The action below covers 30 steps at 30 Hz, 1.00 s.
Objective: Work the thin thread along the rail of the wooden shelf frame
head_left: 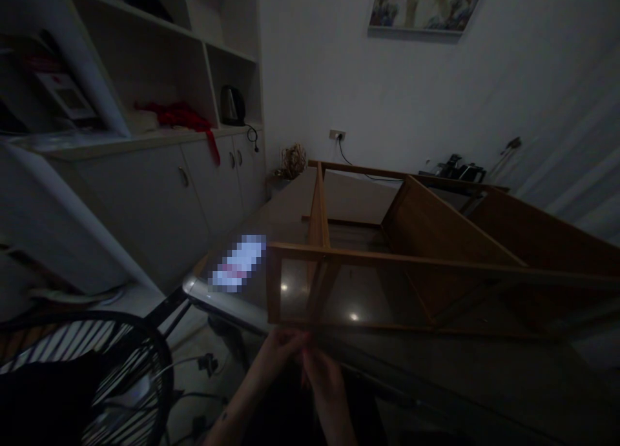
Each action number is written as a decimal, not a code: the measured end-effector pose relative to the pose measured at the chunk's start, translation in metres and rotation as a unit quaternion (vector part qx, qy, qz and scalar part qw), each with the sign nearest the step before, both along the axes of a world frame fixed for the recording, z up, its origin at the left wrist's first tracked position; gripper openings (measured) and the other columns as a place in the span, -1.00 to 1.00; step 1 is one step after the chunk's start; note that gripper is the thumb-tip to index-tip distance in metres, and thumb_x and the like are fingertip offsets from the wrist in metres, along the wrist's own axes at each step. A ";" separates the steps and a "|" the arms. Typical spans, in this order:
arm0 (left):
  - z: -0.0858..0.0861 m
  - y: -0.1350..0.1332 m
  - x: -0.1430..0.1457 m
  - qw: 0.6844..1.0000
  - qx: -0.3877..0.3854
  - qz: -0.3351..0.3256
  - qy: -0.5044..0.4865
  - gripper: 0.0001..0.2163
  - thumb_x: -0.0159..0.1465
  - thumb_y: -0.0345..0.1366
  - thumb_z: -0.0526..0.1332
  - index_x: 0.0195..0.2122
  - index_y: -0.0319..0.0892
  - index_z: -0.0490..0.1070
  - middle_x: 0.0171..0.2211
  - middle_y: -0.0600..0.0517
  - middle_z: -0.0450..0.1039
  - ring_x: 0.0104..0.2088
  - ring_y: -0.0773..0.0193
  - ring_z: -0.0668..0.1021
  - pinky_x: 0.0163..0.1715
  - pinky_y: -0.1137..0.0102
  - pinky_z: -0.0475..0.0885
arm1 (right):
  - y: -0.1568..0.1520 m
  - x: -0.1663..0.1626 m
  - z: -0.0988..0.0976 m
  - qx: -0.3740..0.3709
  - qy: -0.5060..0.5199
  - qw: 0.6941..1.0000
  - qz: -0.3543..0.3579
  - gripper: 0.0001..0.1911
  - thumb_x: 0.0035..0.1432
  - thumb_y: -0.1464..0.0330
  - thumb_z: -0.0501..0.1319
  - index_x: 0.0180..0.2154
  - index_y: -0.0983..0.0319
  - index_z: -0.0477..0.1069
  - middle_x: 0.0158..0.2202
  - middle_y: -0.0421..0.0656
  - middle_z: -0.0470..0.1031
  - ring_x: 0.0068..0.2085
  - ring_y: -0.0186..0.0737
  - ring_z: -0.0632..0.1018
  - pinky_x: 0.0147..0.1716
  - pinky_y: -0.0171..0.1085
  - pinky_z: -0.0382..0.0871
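Low in the head view, my left hand (282, 348) and my right hand (323, 374) come together just off the near edge of the table (242, 312). Their fingers are closed and touch at the tips. Anything pinched between them is too dark and small to make out. Right beyond my hands, a brown wooden shelf unit (387, 257) lies on the tabletop with its compartments showing. A lit phone (239, 263), its screen blurred out, lies at the table's left corner.
A black slatted chair (165, 368) stands at lower left, near cables on the floor. White cabinets (140, 188) line the left, with a kettle (232, 105) and red cloth (181, 115) on a shelf. A plug sits in the wall socket (338, 135).
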<state>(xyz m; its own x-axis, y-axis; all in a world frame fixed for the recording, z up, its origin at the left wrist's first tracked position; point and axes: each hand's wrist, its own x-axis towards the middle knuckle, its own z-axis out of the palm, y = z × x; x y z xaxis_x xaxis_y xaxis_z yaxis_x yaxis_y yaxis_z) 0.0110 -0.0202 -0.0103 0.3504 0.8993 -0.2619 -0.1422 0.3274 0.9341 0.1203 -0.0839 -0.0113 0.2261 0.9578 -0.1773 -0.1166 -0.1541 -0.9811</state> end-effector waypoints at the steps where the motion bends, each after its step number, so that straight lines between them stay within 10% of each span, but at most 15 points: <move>1: -0.001 0.000 0.000 1.000 0.002 -0.009 -0.006 -0.64 0.02 -0.02 0.33 -0.56 -0.29 0.49 -0.66 0.08 0.39 -0.61 0.40 0.36 -0.59 0.52 0.21 | 0.000 0.000 0.000 0.000 0.000 1.000 -0.002 -0.52 -0.01 -0.05 0.21 -0.46 0.28 0.46 -0.59 -0.23 0.32 -0.53 -0.34 0.31 -0.53 -0.37 0.21; 18: -0.006 -0.002 0.000 0.994 0.063 -0.090 -0.015 -0.53 0.21 0.05 0.11 -0.53 -0.31 0.45 -0.76 0.13 0.25 -0.73 0.46 0.26 -0.70 0.56 0.09 | 0.008 -0.003 -0.008 -0.024 0.125 0.991 0.039 -0.25 -0.06 -0.28 -0.05 -0.58 0.26 0.44 -0.69 -0.24 0.28 -0.69 -0.43 0.18 -0.67 -0.37 0.00; 30: -0.007 0.001 0.000 0.999 0.006 -0.037 -0.013 -0.62 0.07 0.01 0.28 -0.57 -0.28 0.45 -0.73 0.14 0.33 -0.73 0.47 0.27 -0.70 0.54 0.12 | 0.006 0.000 -0.003 -0.010 0.062 0.997 0.042 -0.44 -0.10 -0.11 0.23 -0.67 0.27 0.35 -0.72 -0.34 0.11 -0.65 -0.47 0.13 -0.62 -0.38 -0.02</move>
<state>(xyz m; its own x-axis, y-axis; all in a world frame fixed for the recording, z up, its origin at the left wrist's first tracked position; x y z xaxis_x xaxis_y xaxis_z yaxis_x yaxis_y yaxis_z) 0.0112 -0.0194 -0.0174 0.4231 0.8733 -0.2414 -0.1413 0.3268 0.9345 0.1203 -0.0776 -0.0140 0.1202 0.9685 -0.2180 -0.2224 -0.1877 -0.9567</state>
